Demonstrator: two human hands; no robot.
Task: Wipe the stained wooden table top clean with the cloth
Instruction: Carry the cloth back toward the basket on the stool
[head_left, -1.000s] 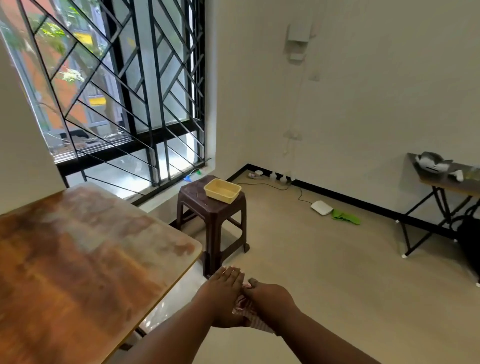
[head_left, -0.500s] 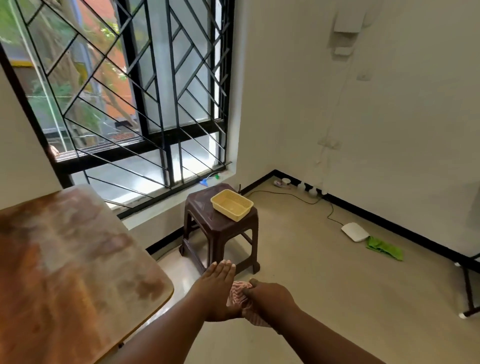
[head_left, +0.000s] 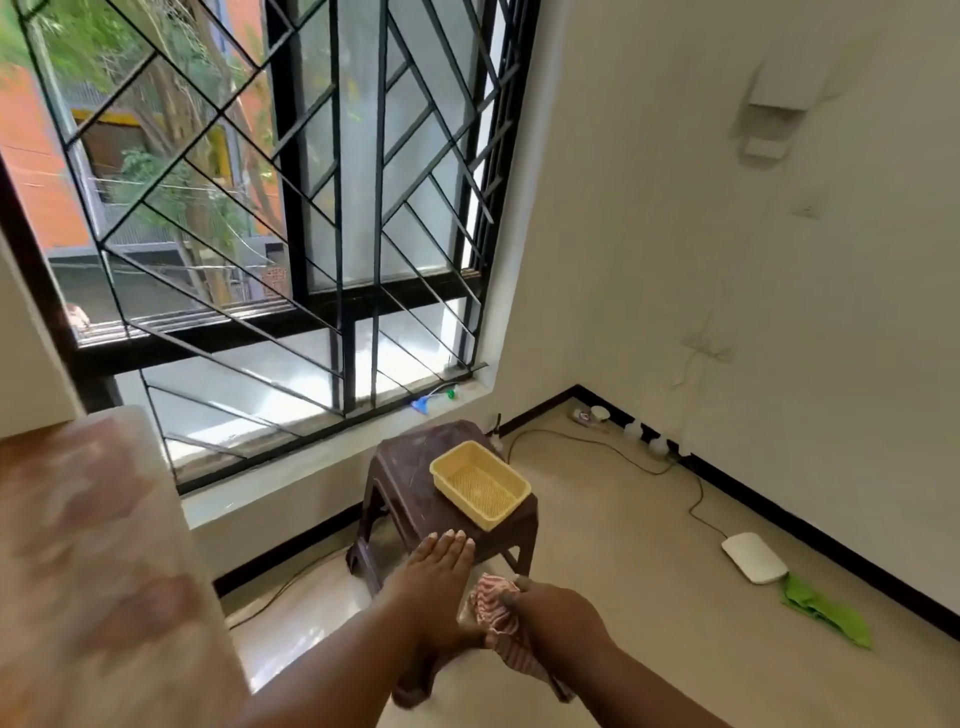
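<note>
Your right hand (head_left: 558, 613) grips the striped cloth (head_left: 496, 605); your left hand (head_left: 434, 582) lies flat and open against it (both well off the stained table top (head_left: 88, 561)). Loosely bunched, it may slip.

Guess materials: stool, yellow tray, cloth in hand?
Stool: looks like moulded plastic, dark brown, dull sheen with scuffs. Tray: probably plastic, pale yellow, matte, with a perforated bottom. Cloth: soft woven fabric, red and white stripes, bunched in the right hand; exact fibre unclear.
</note>
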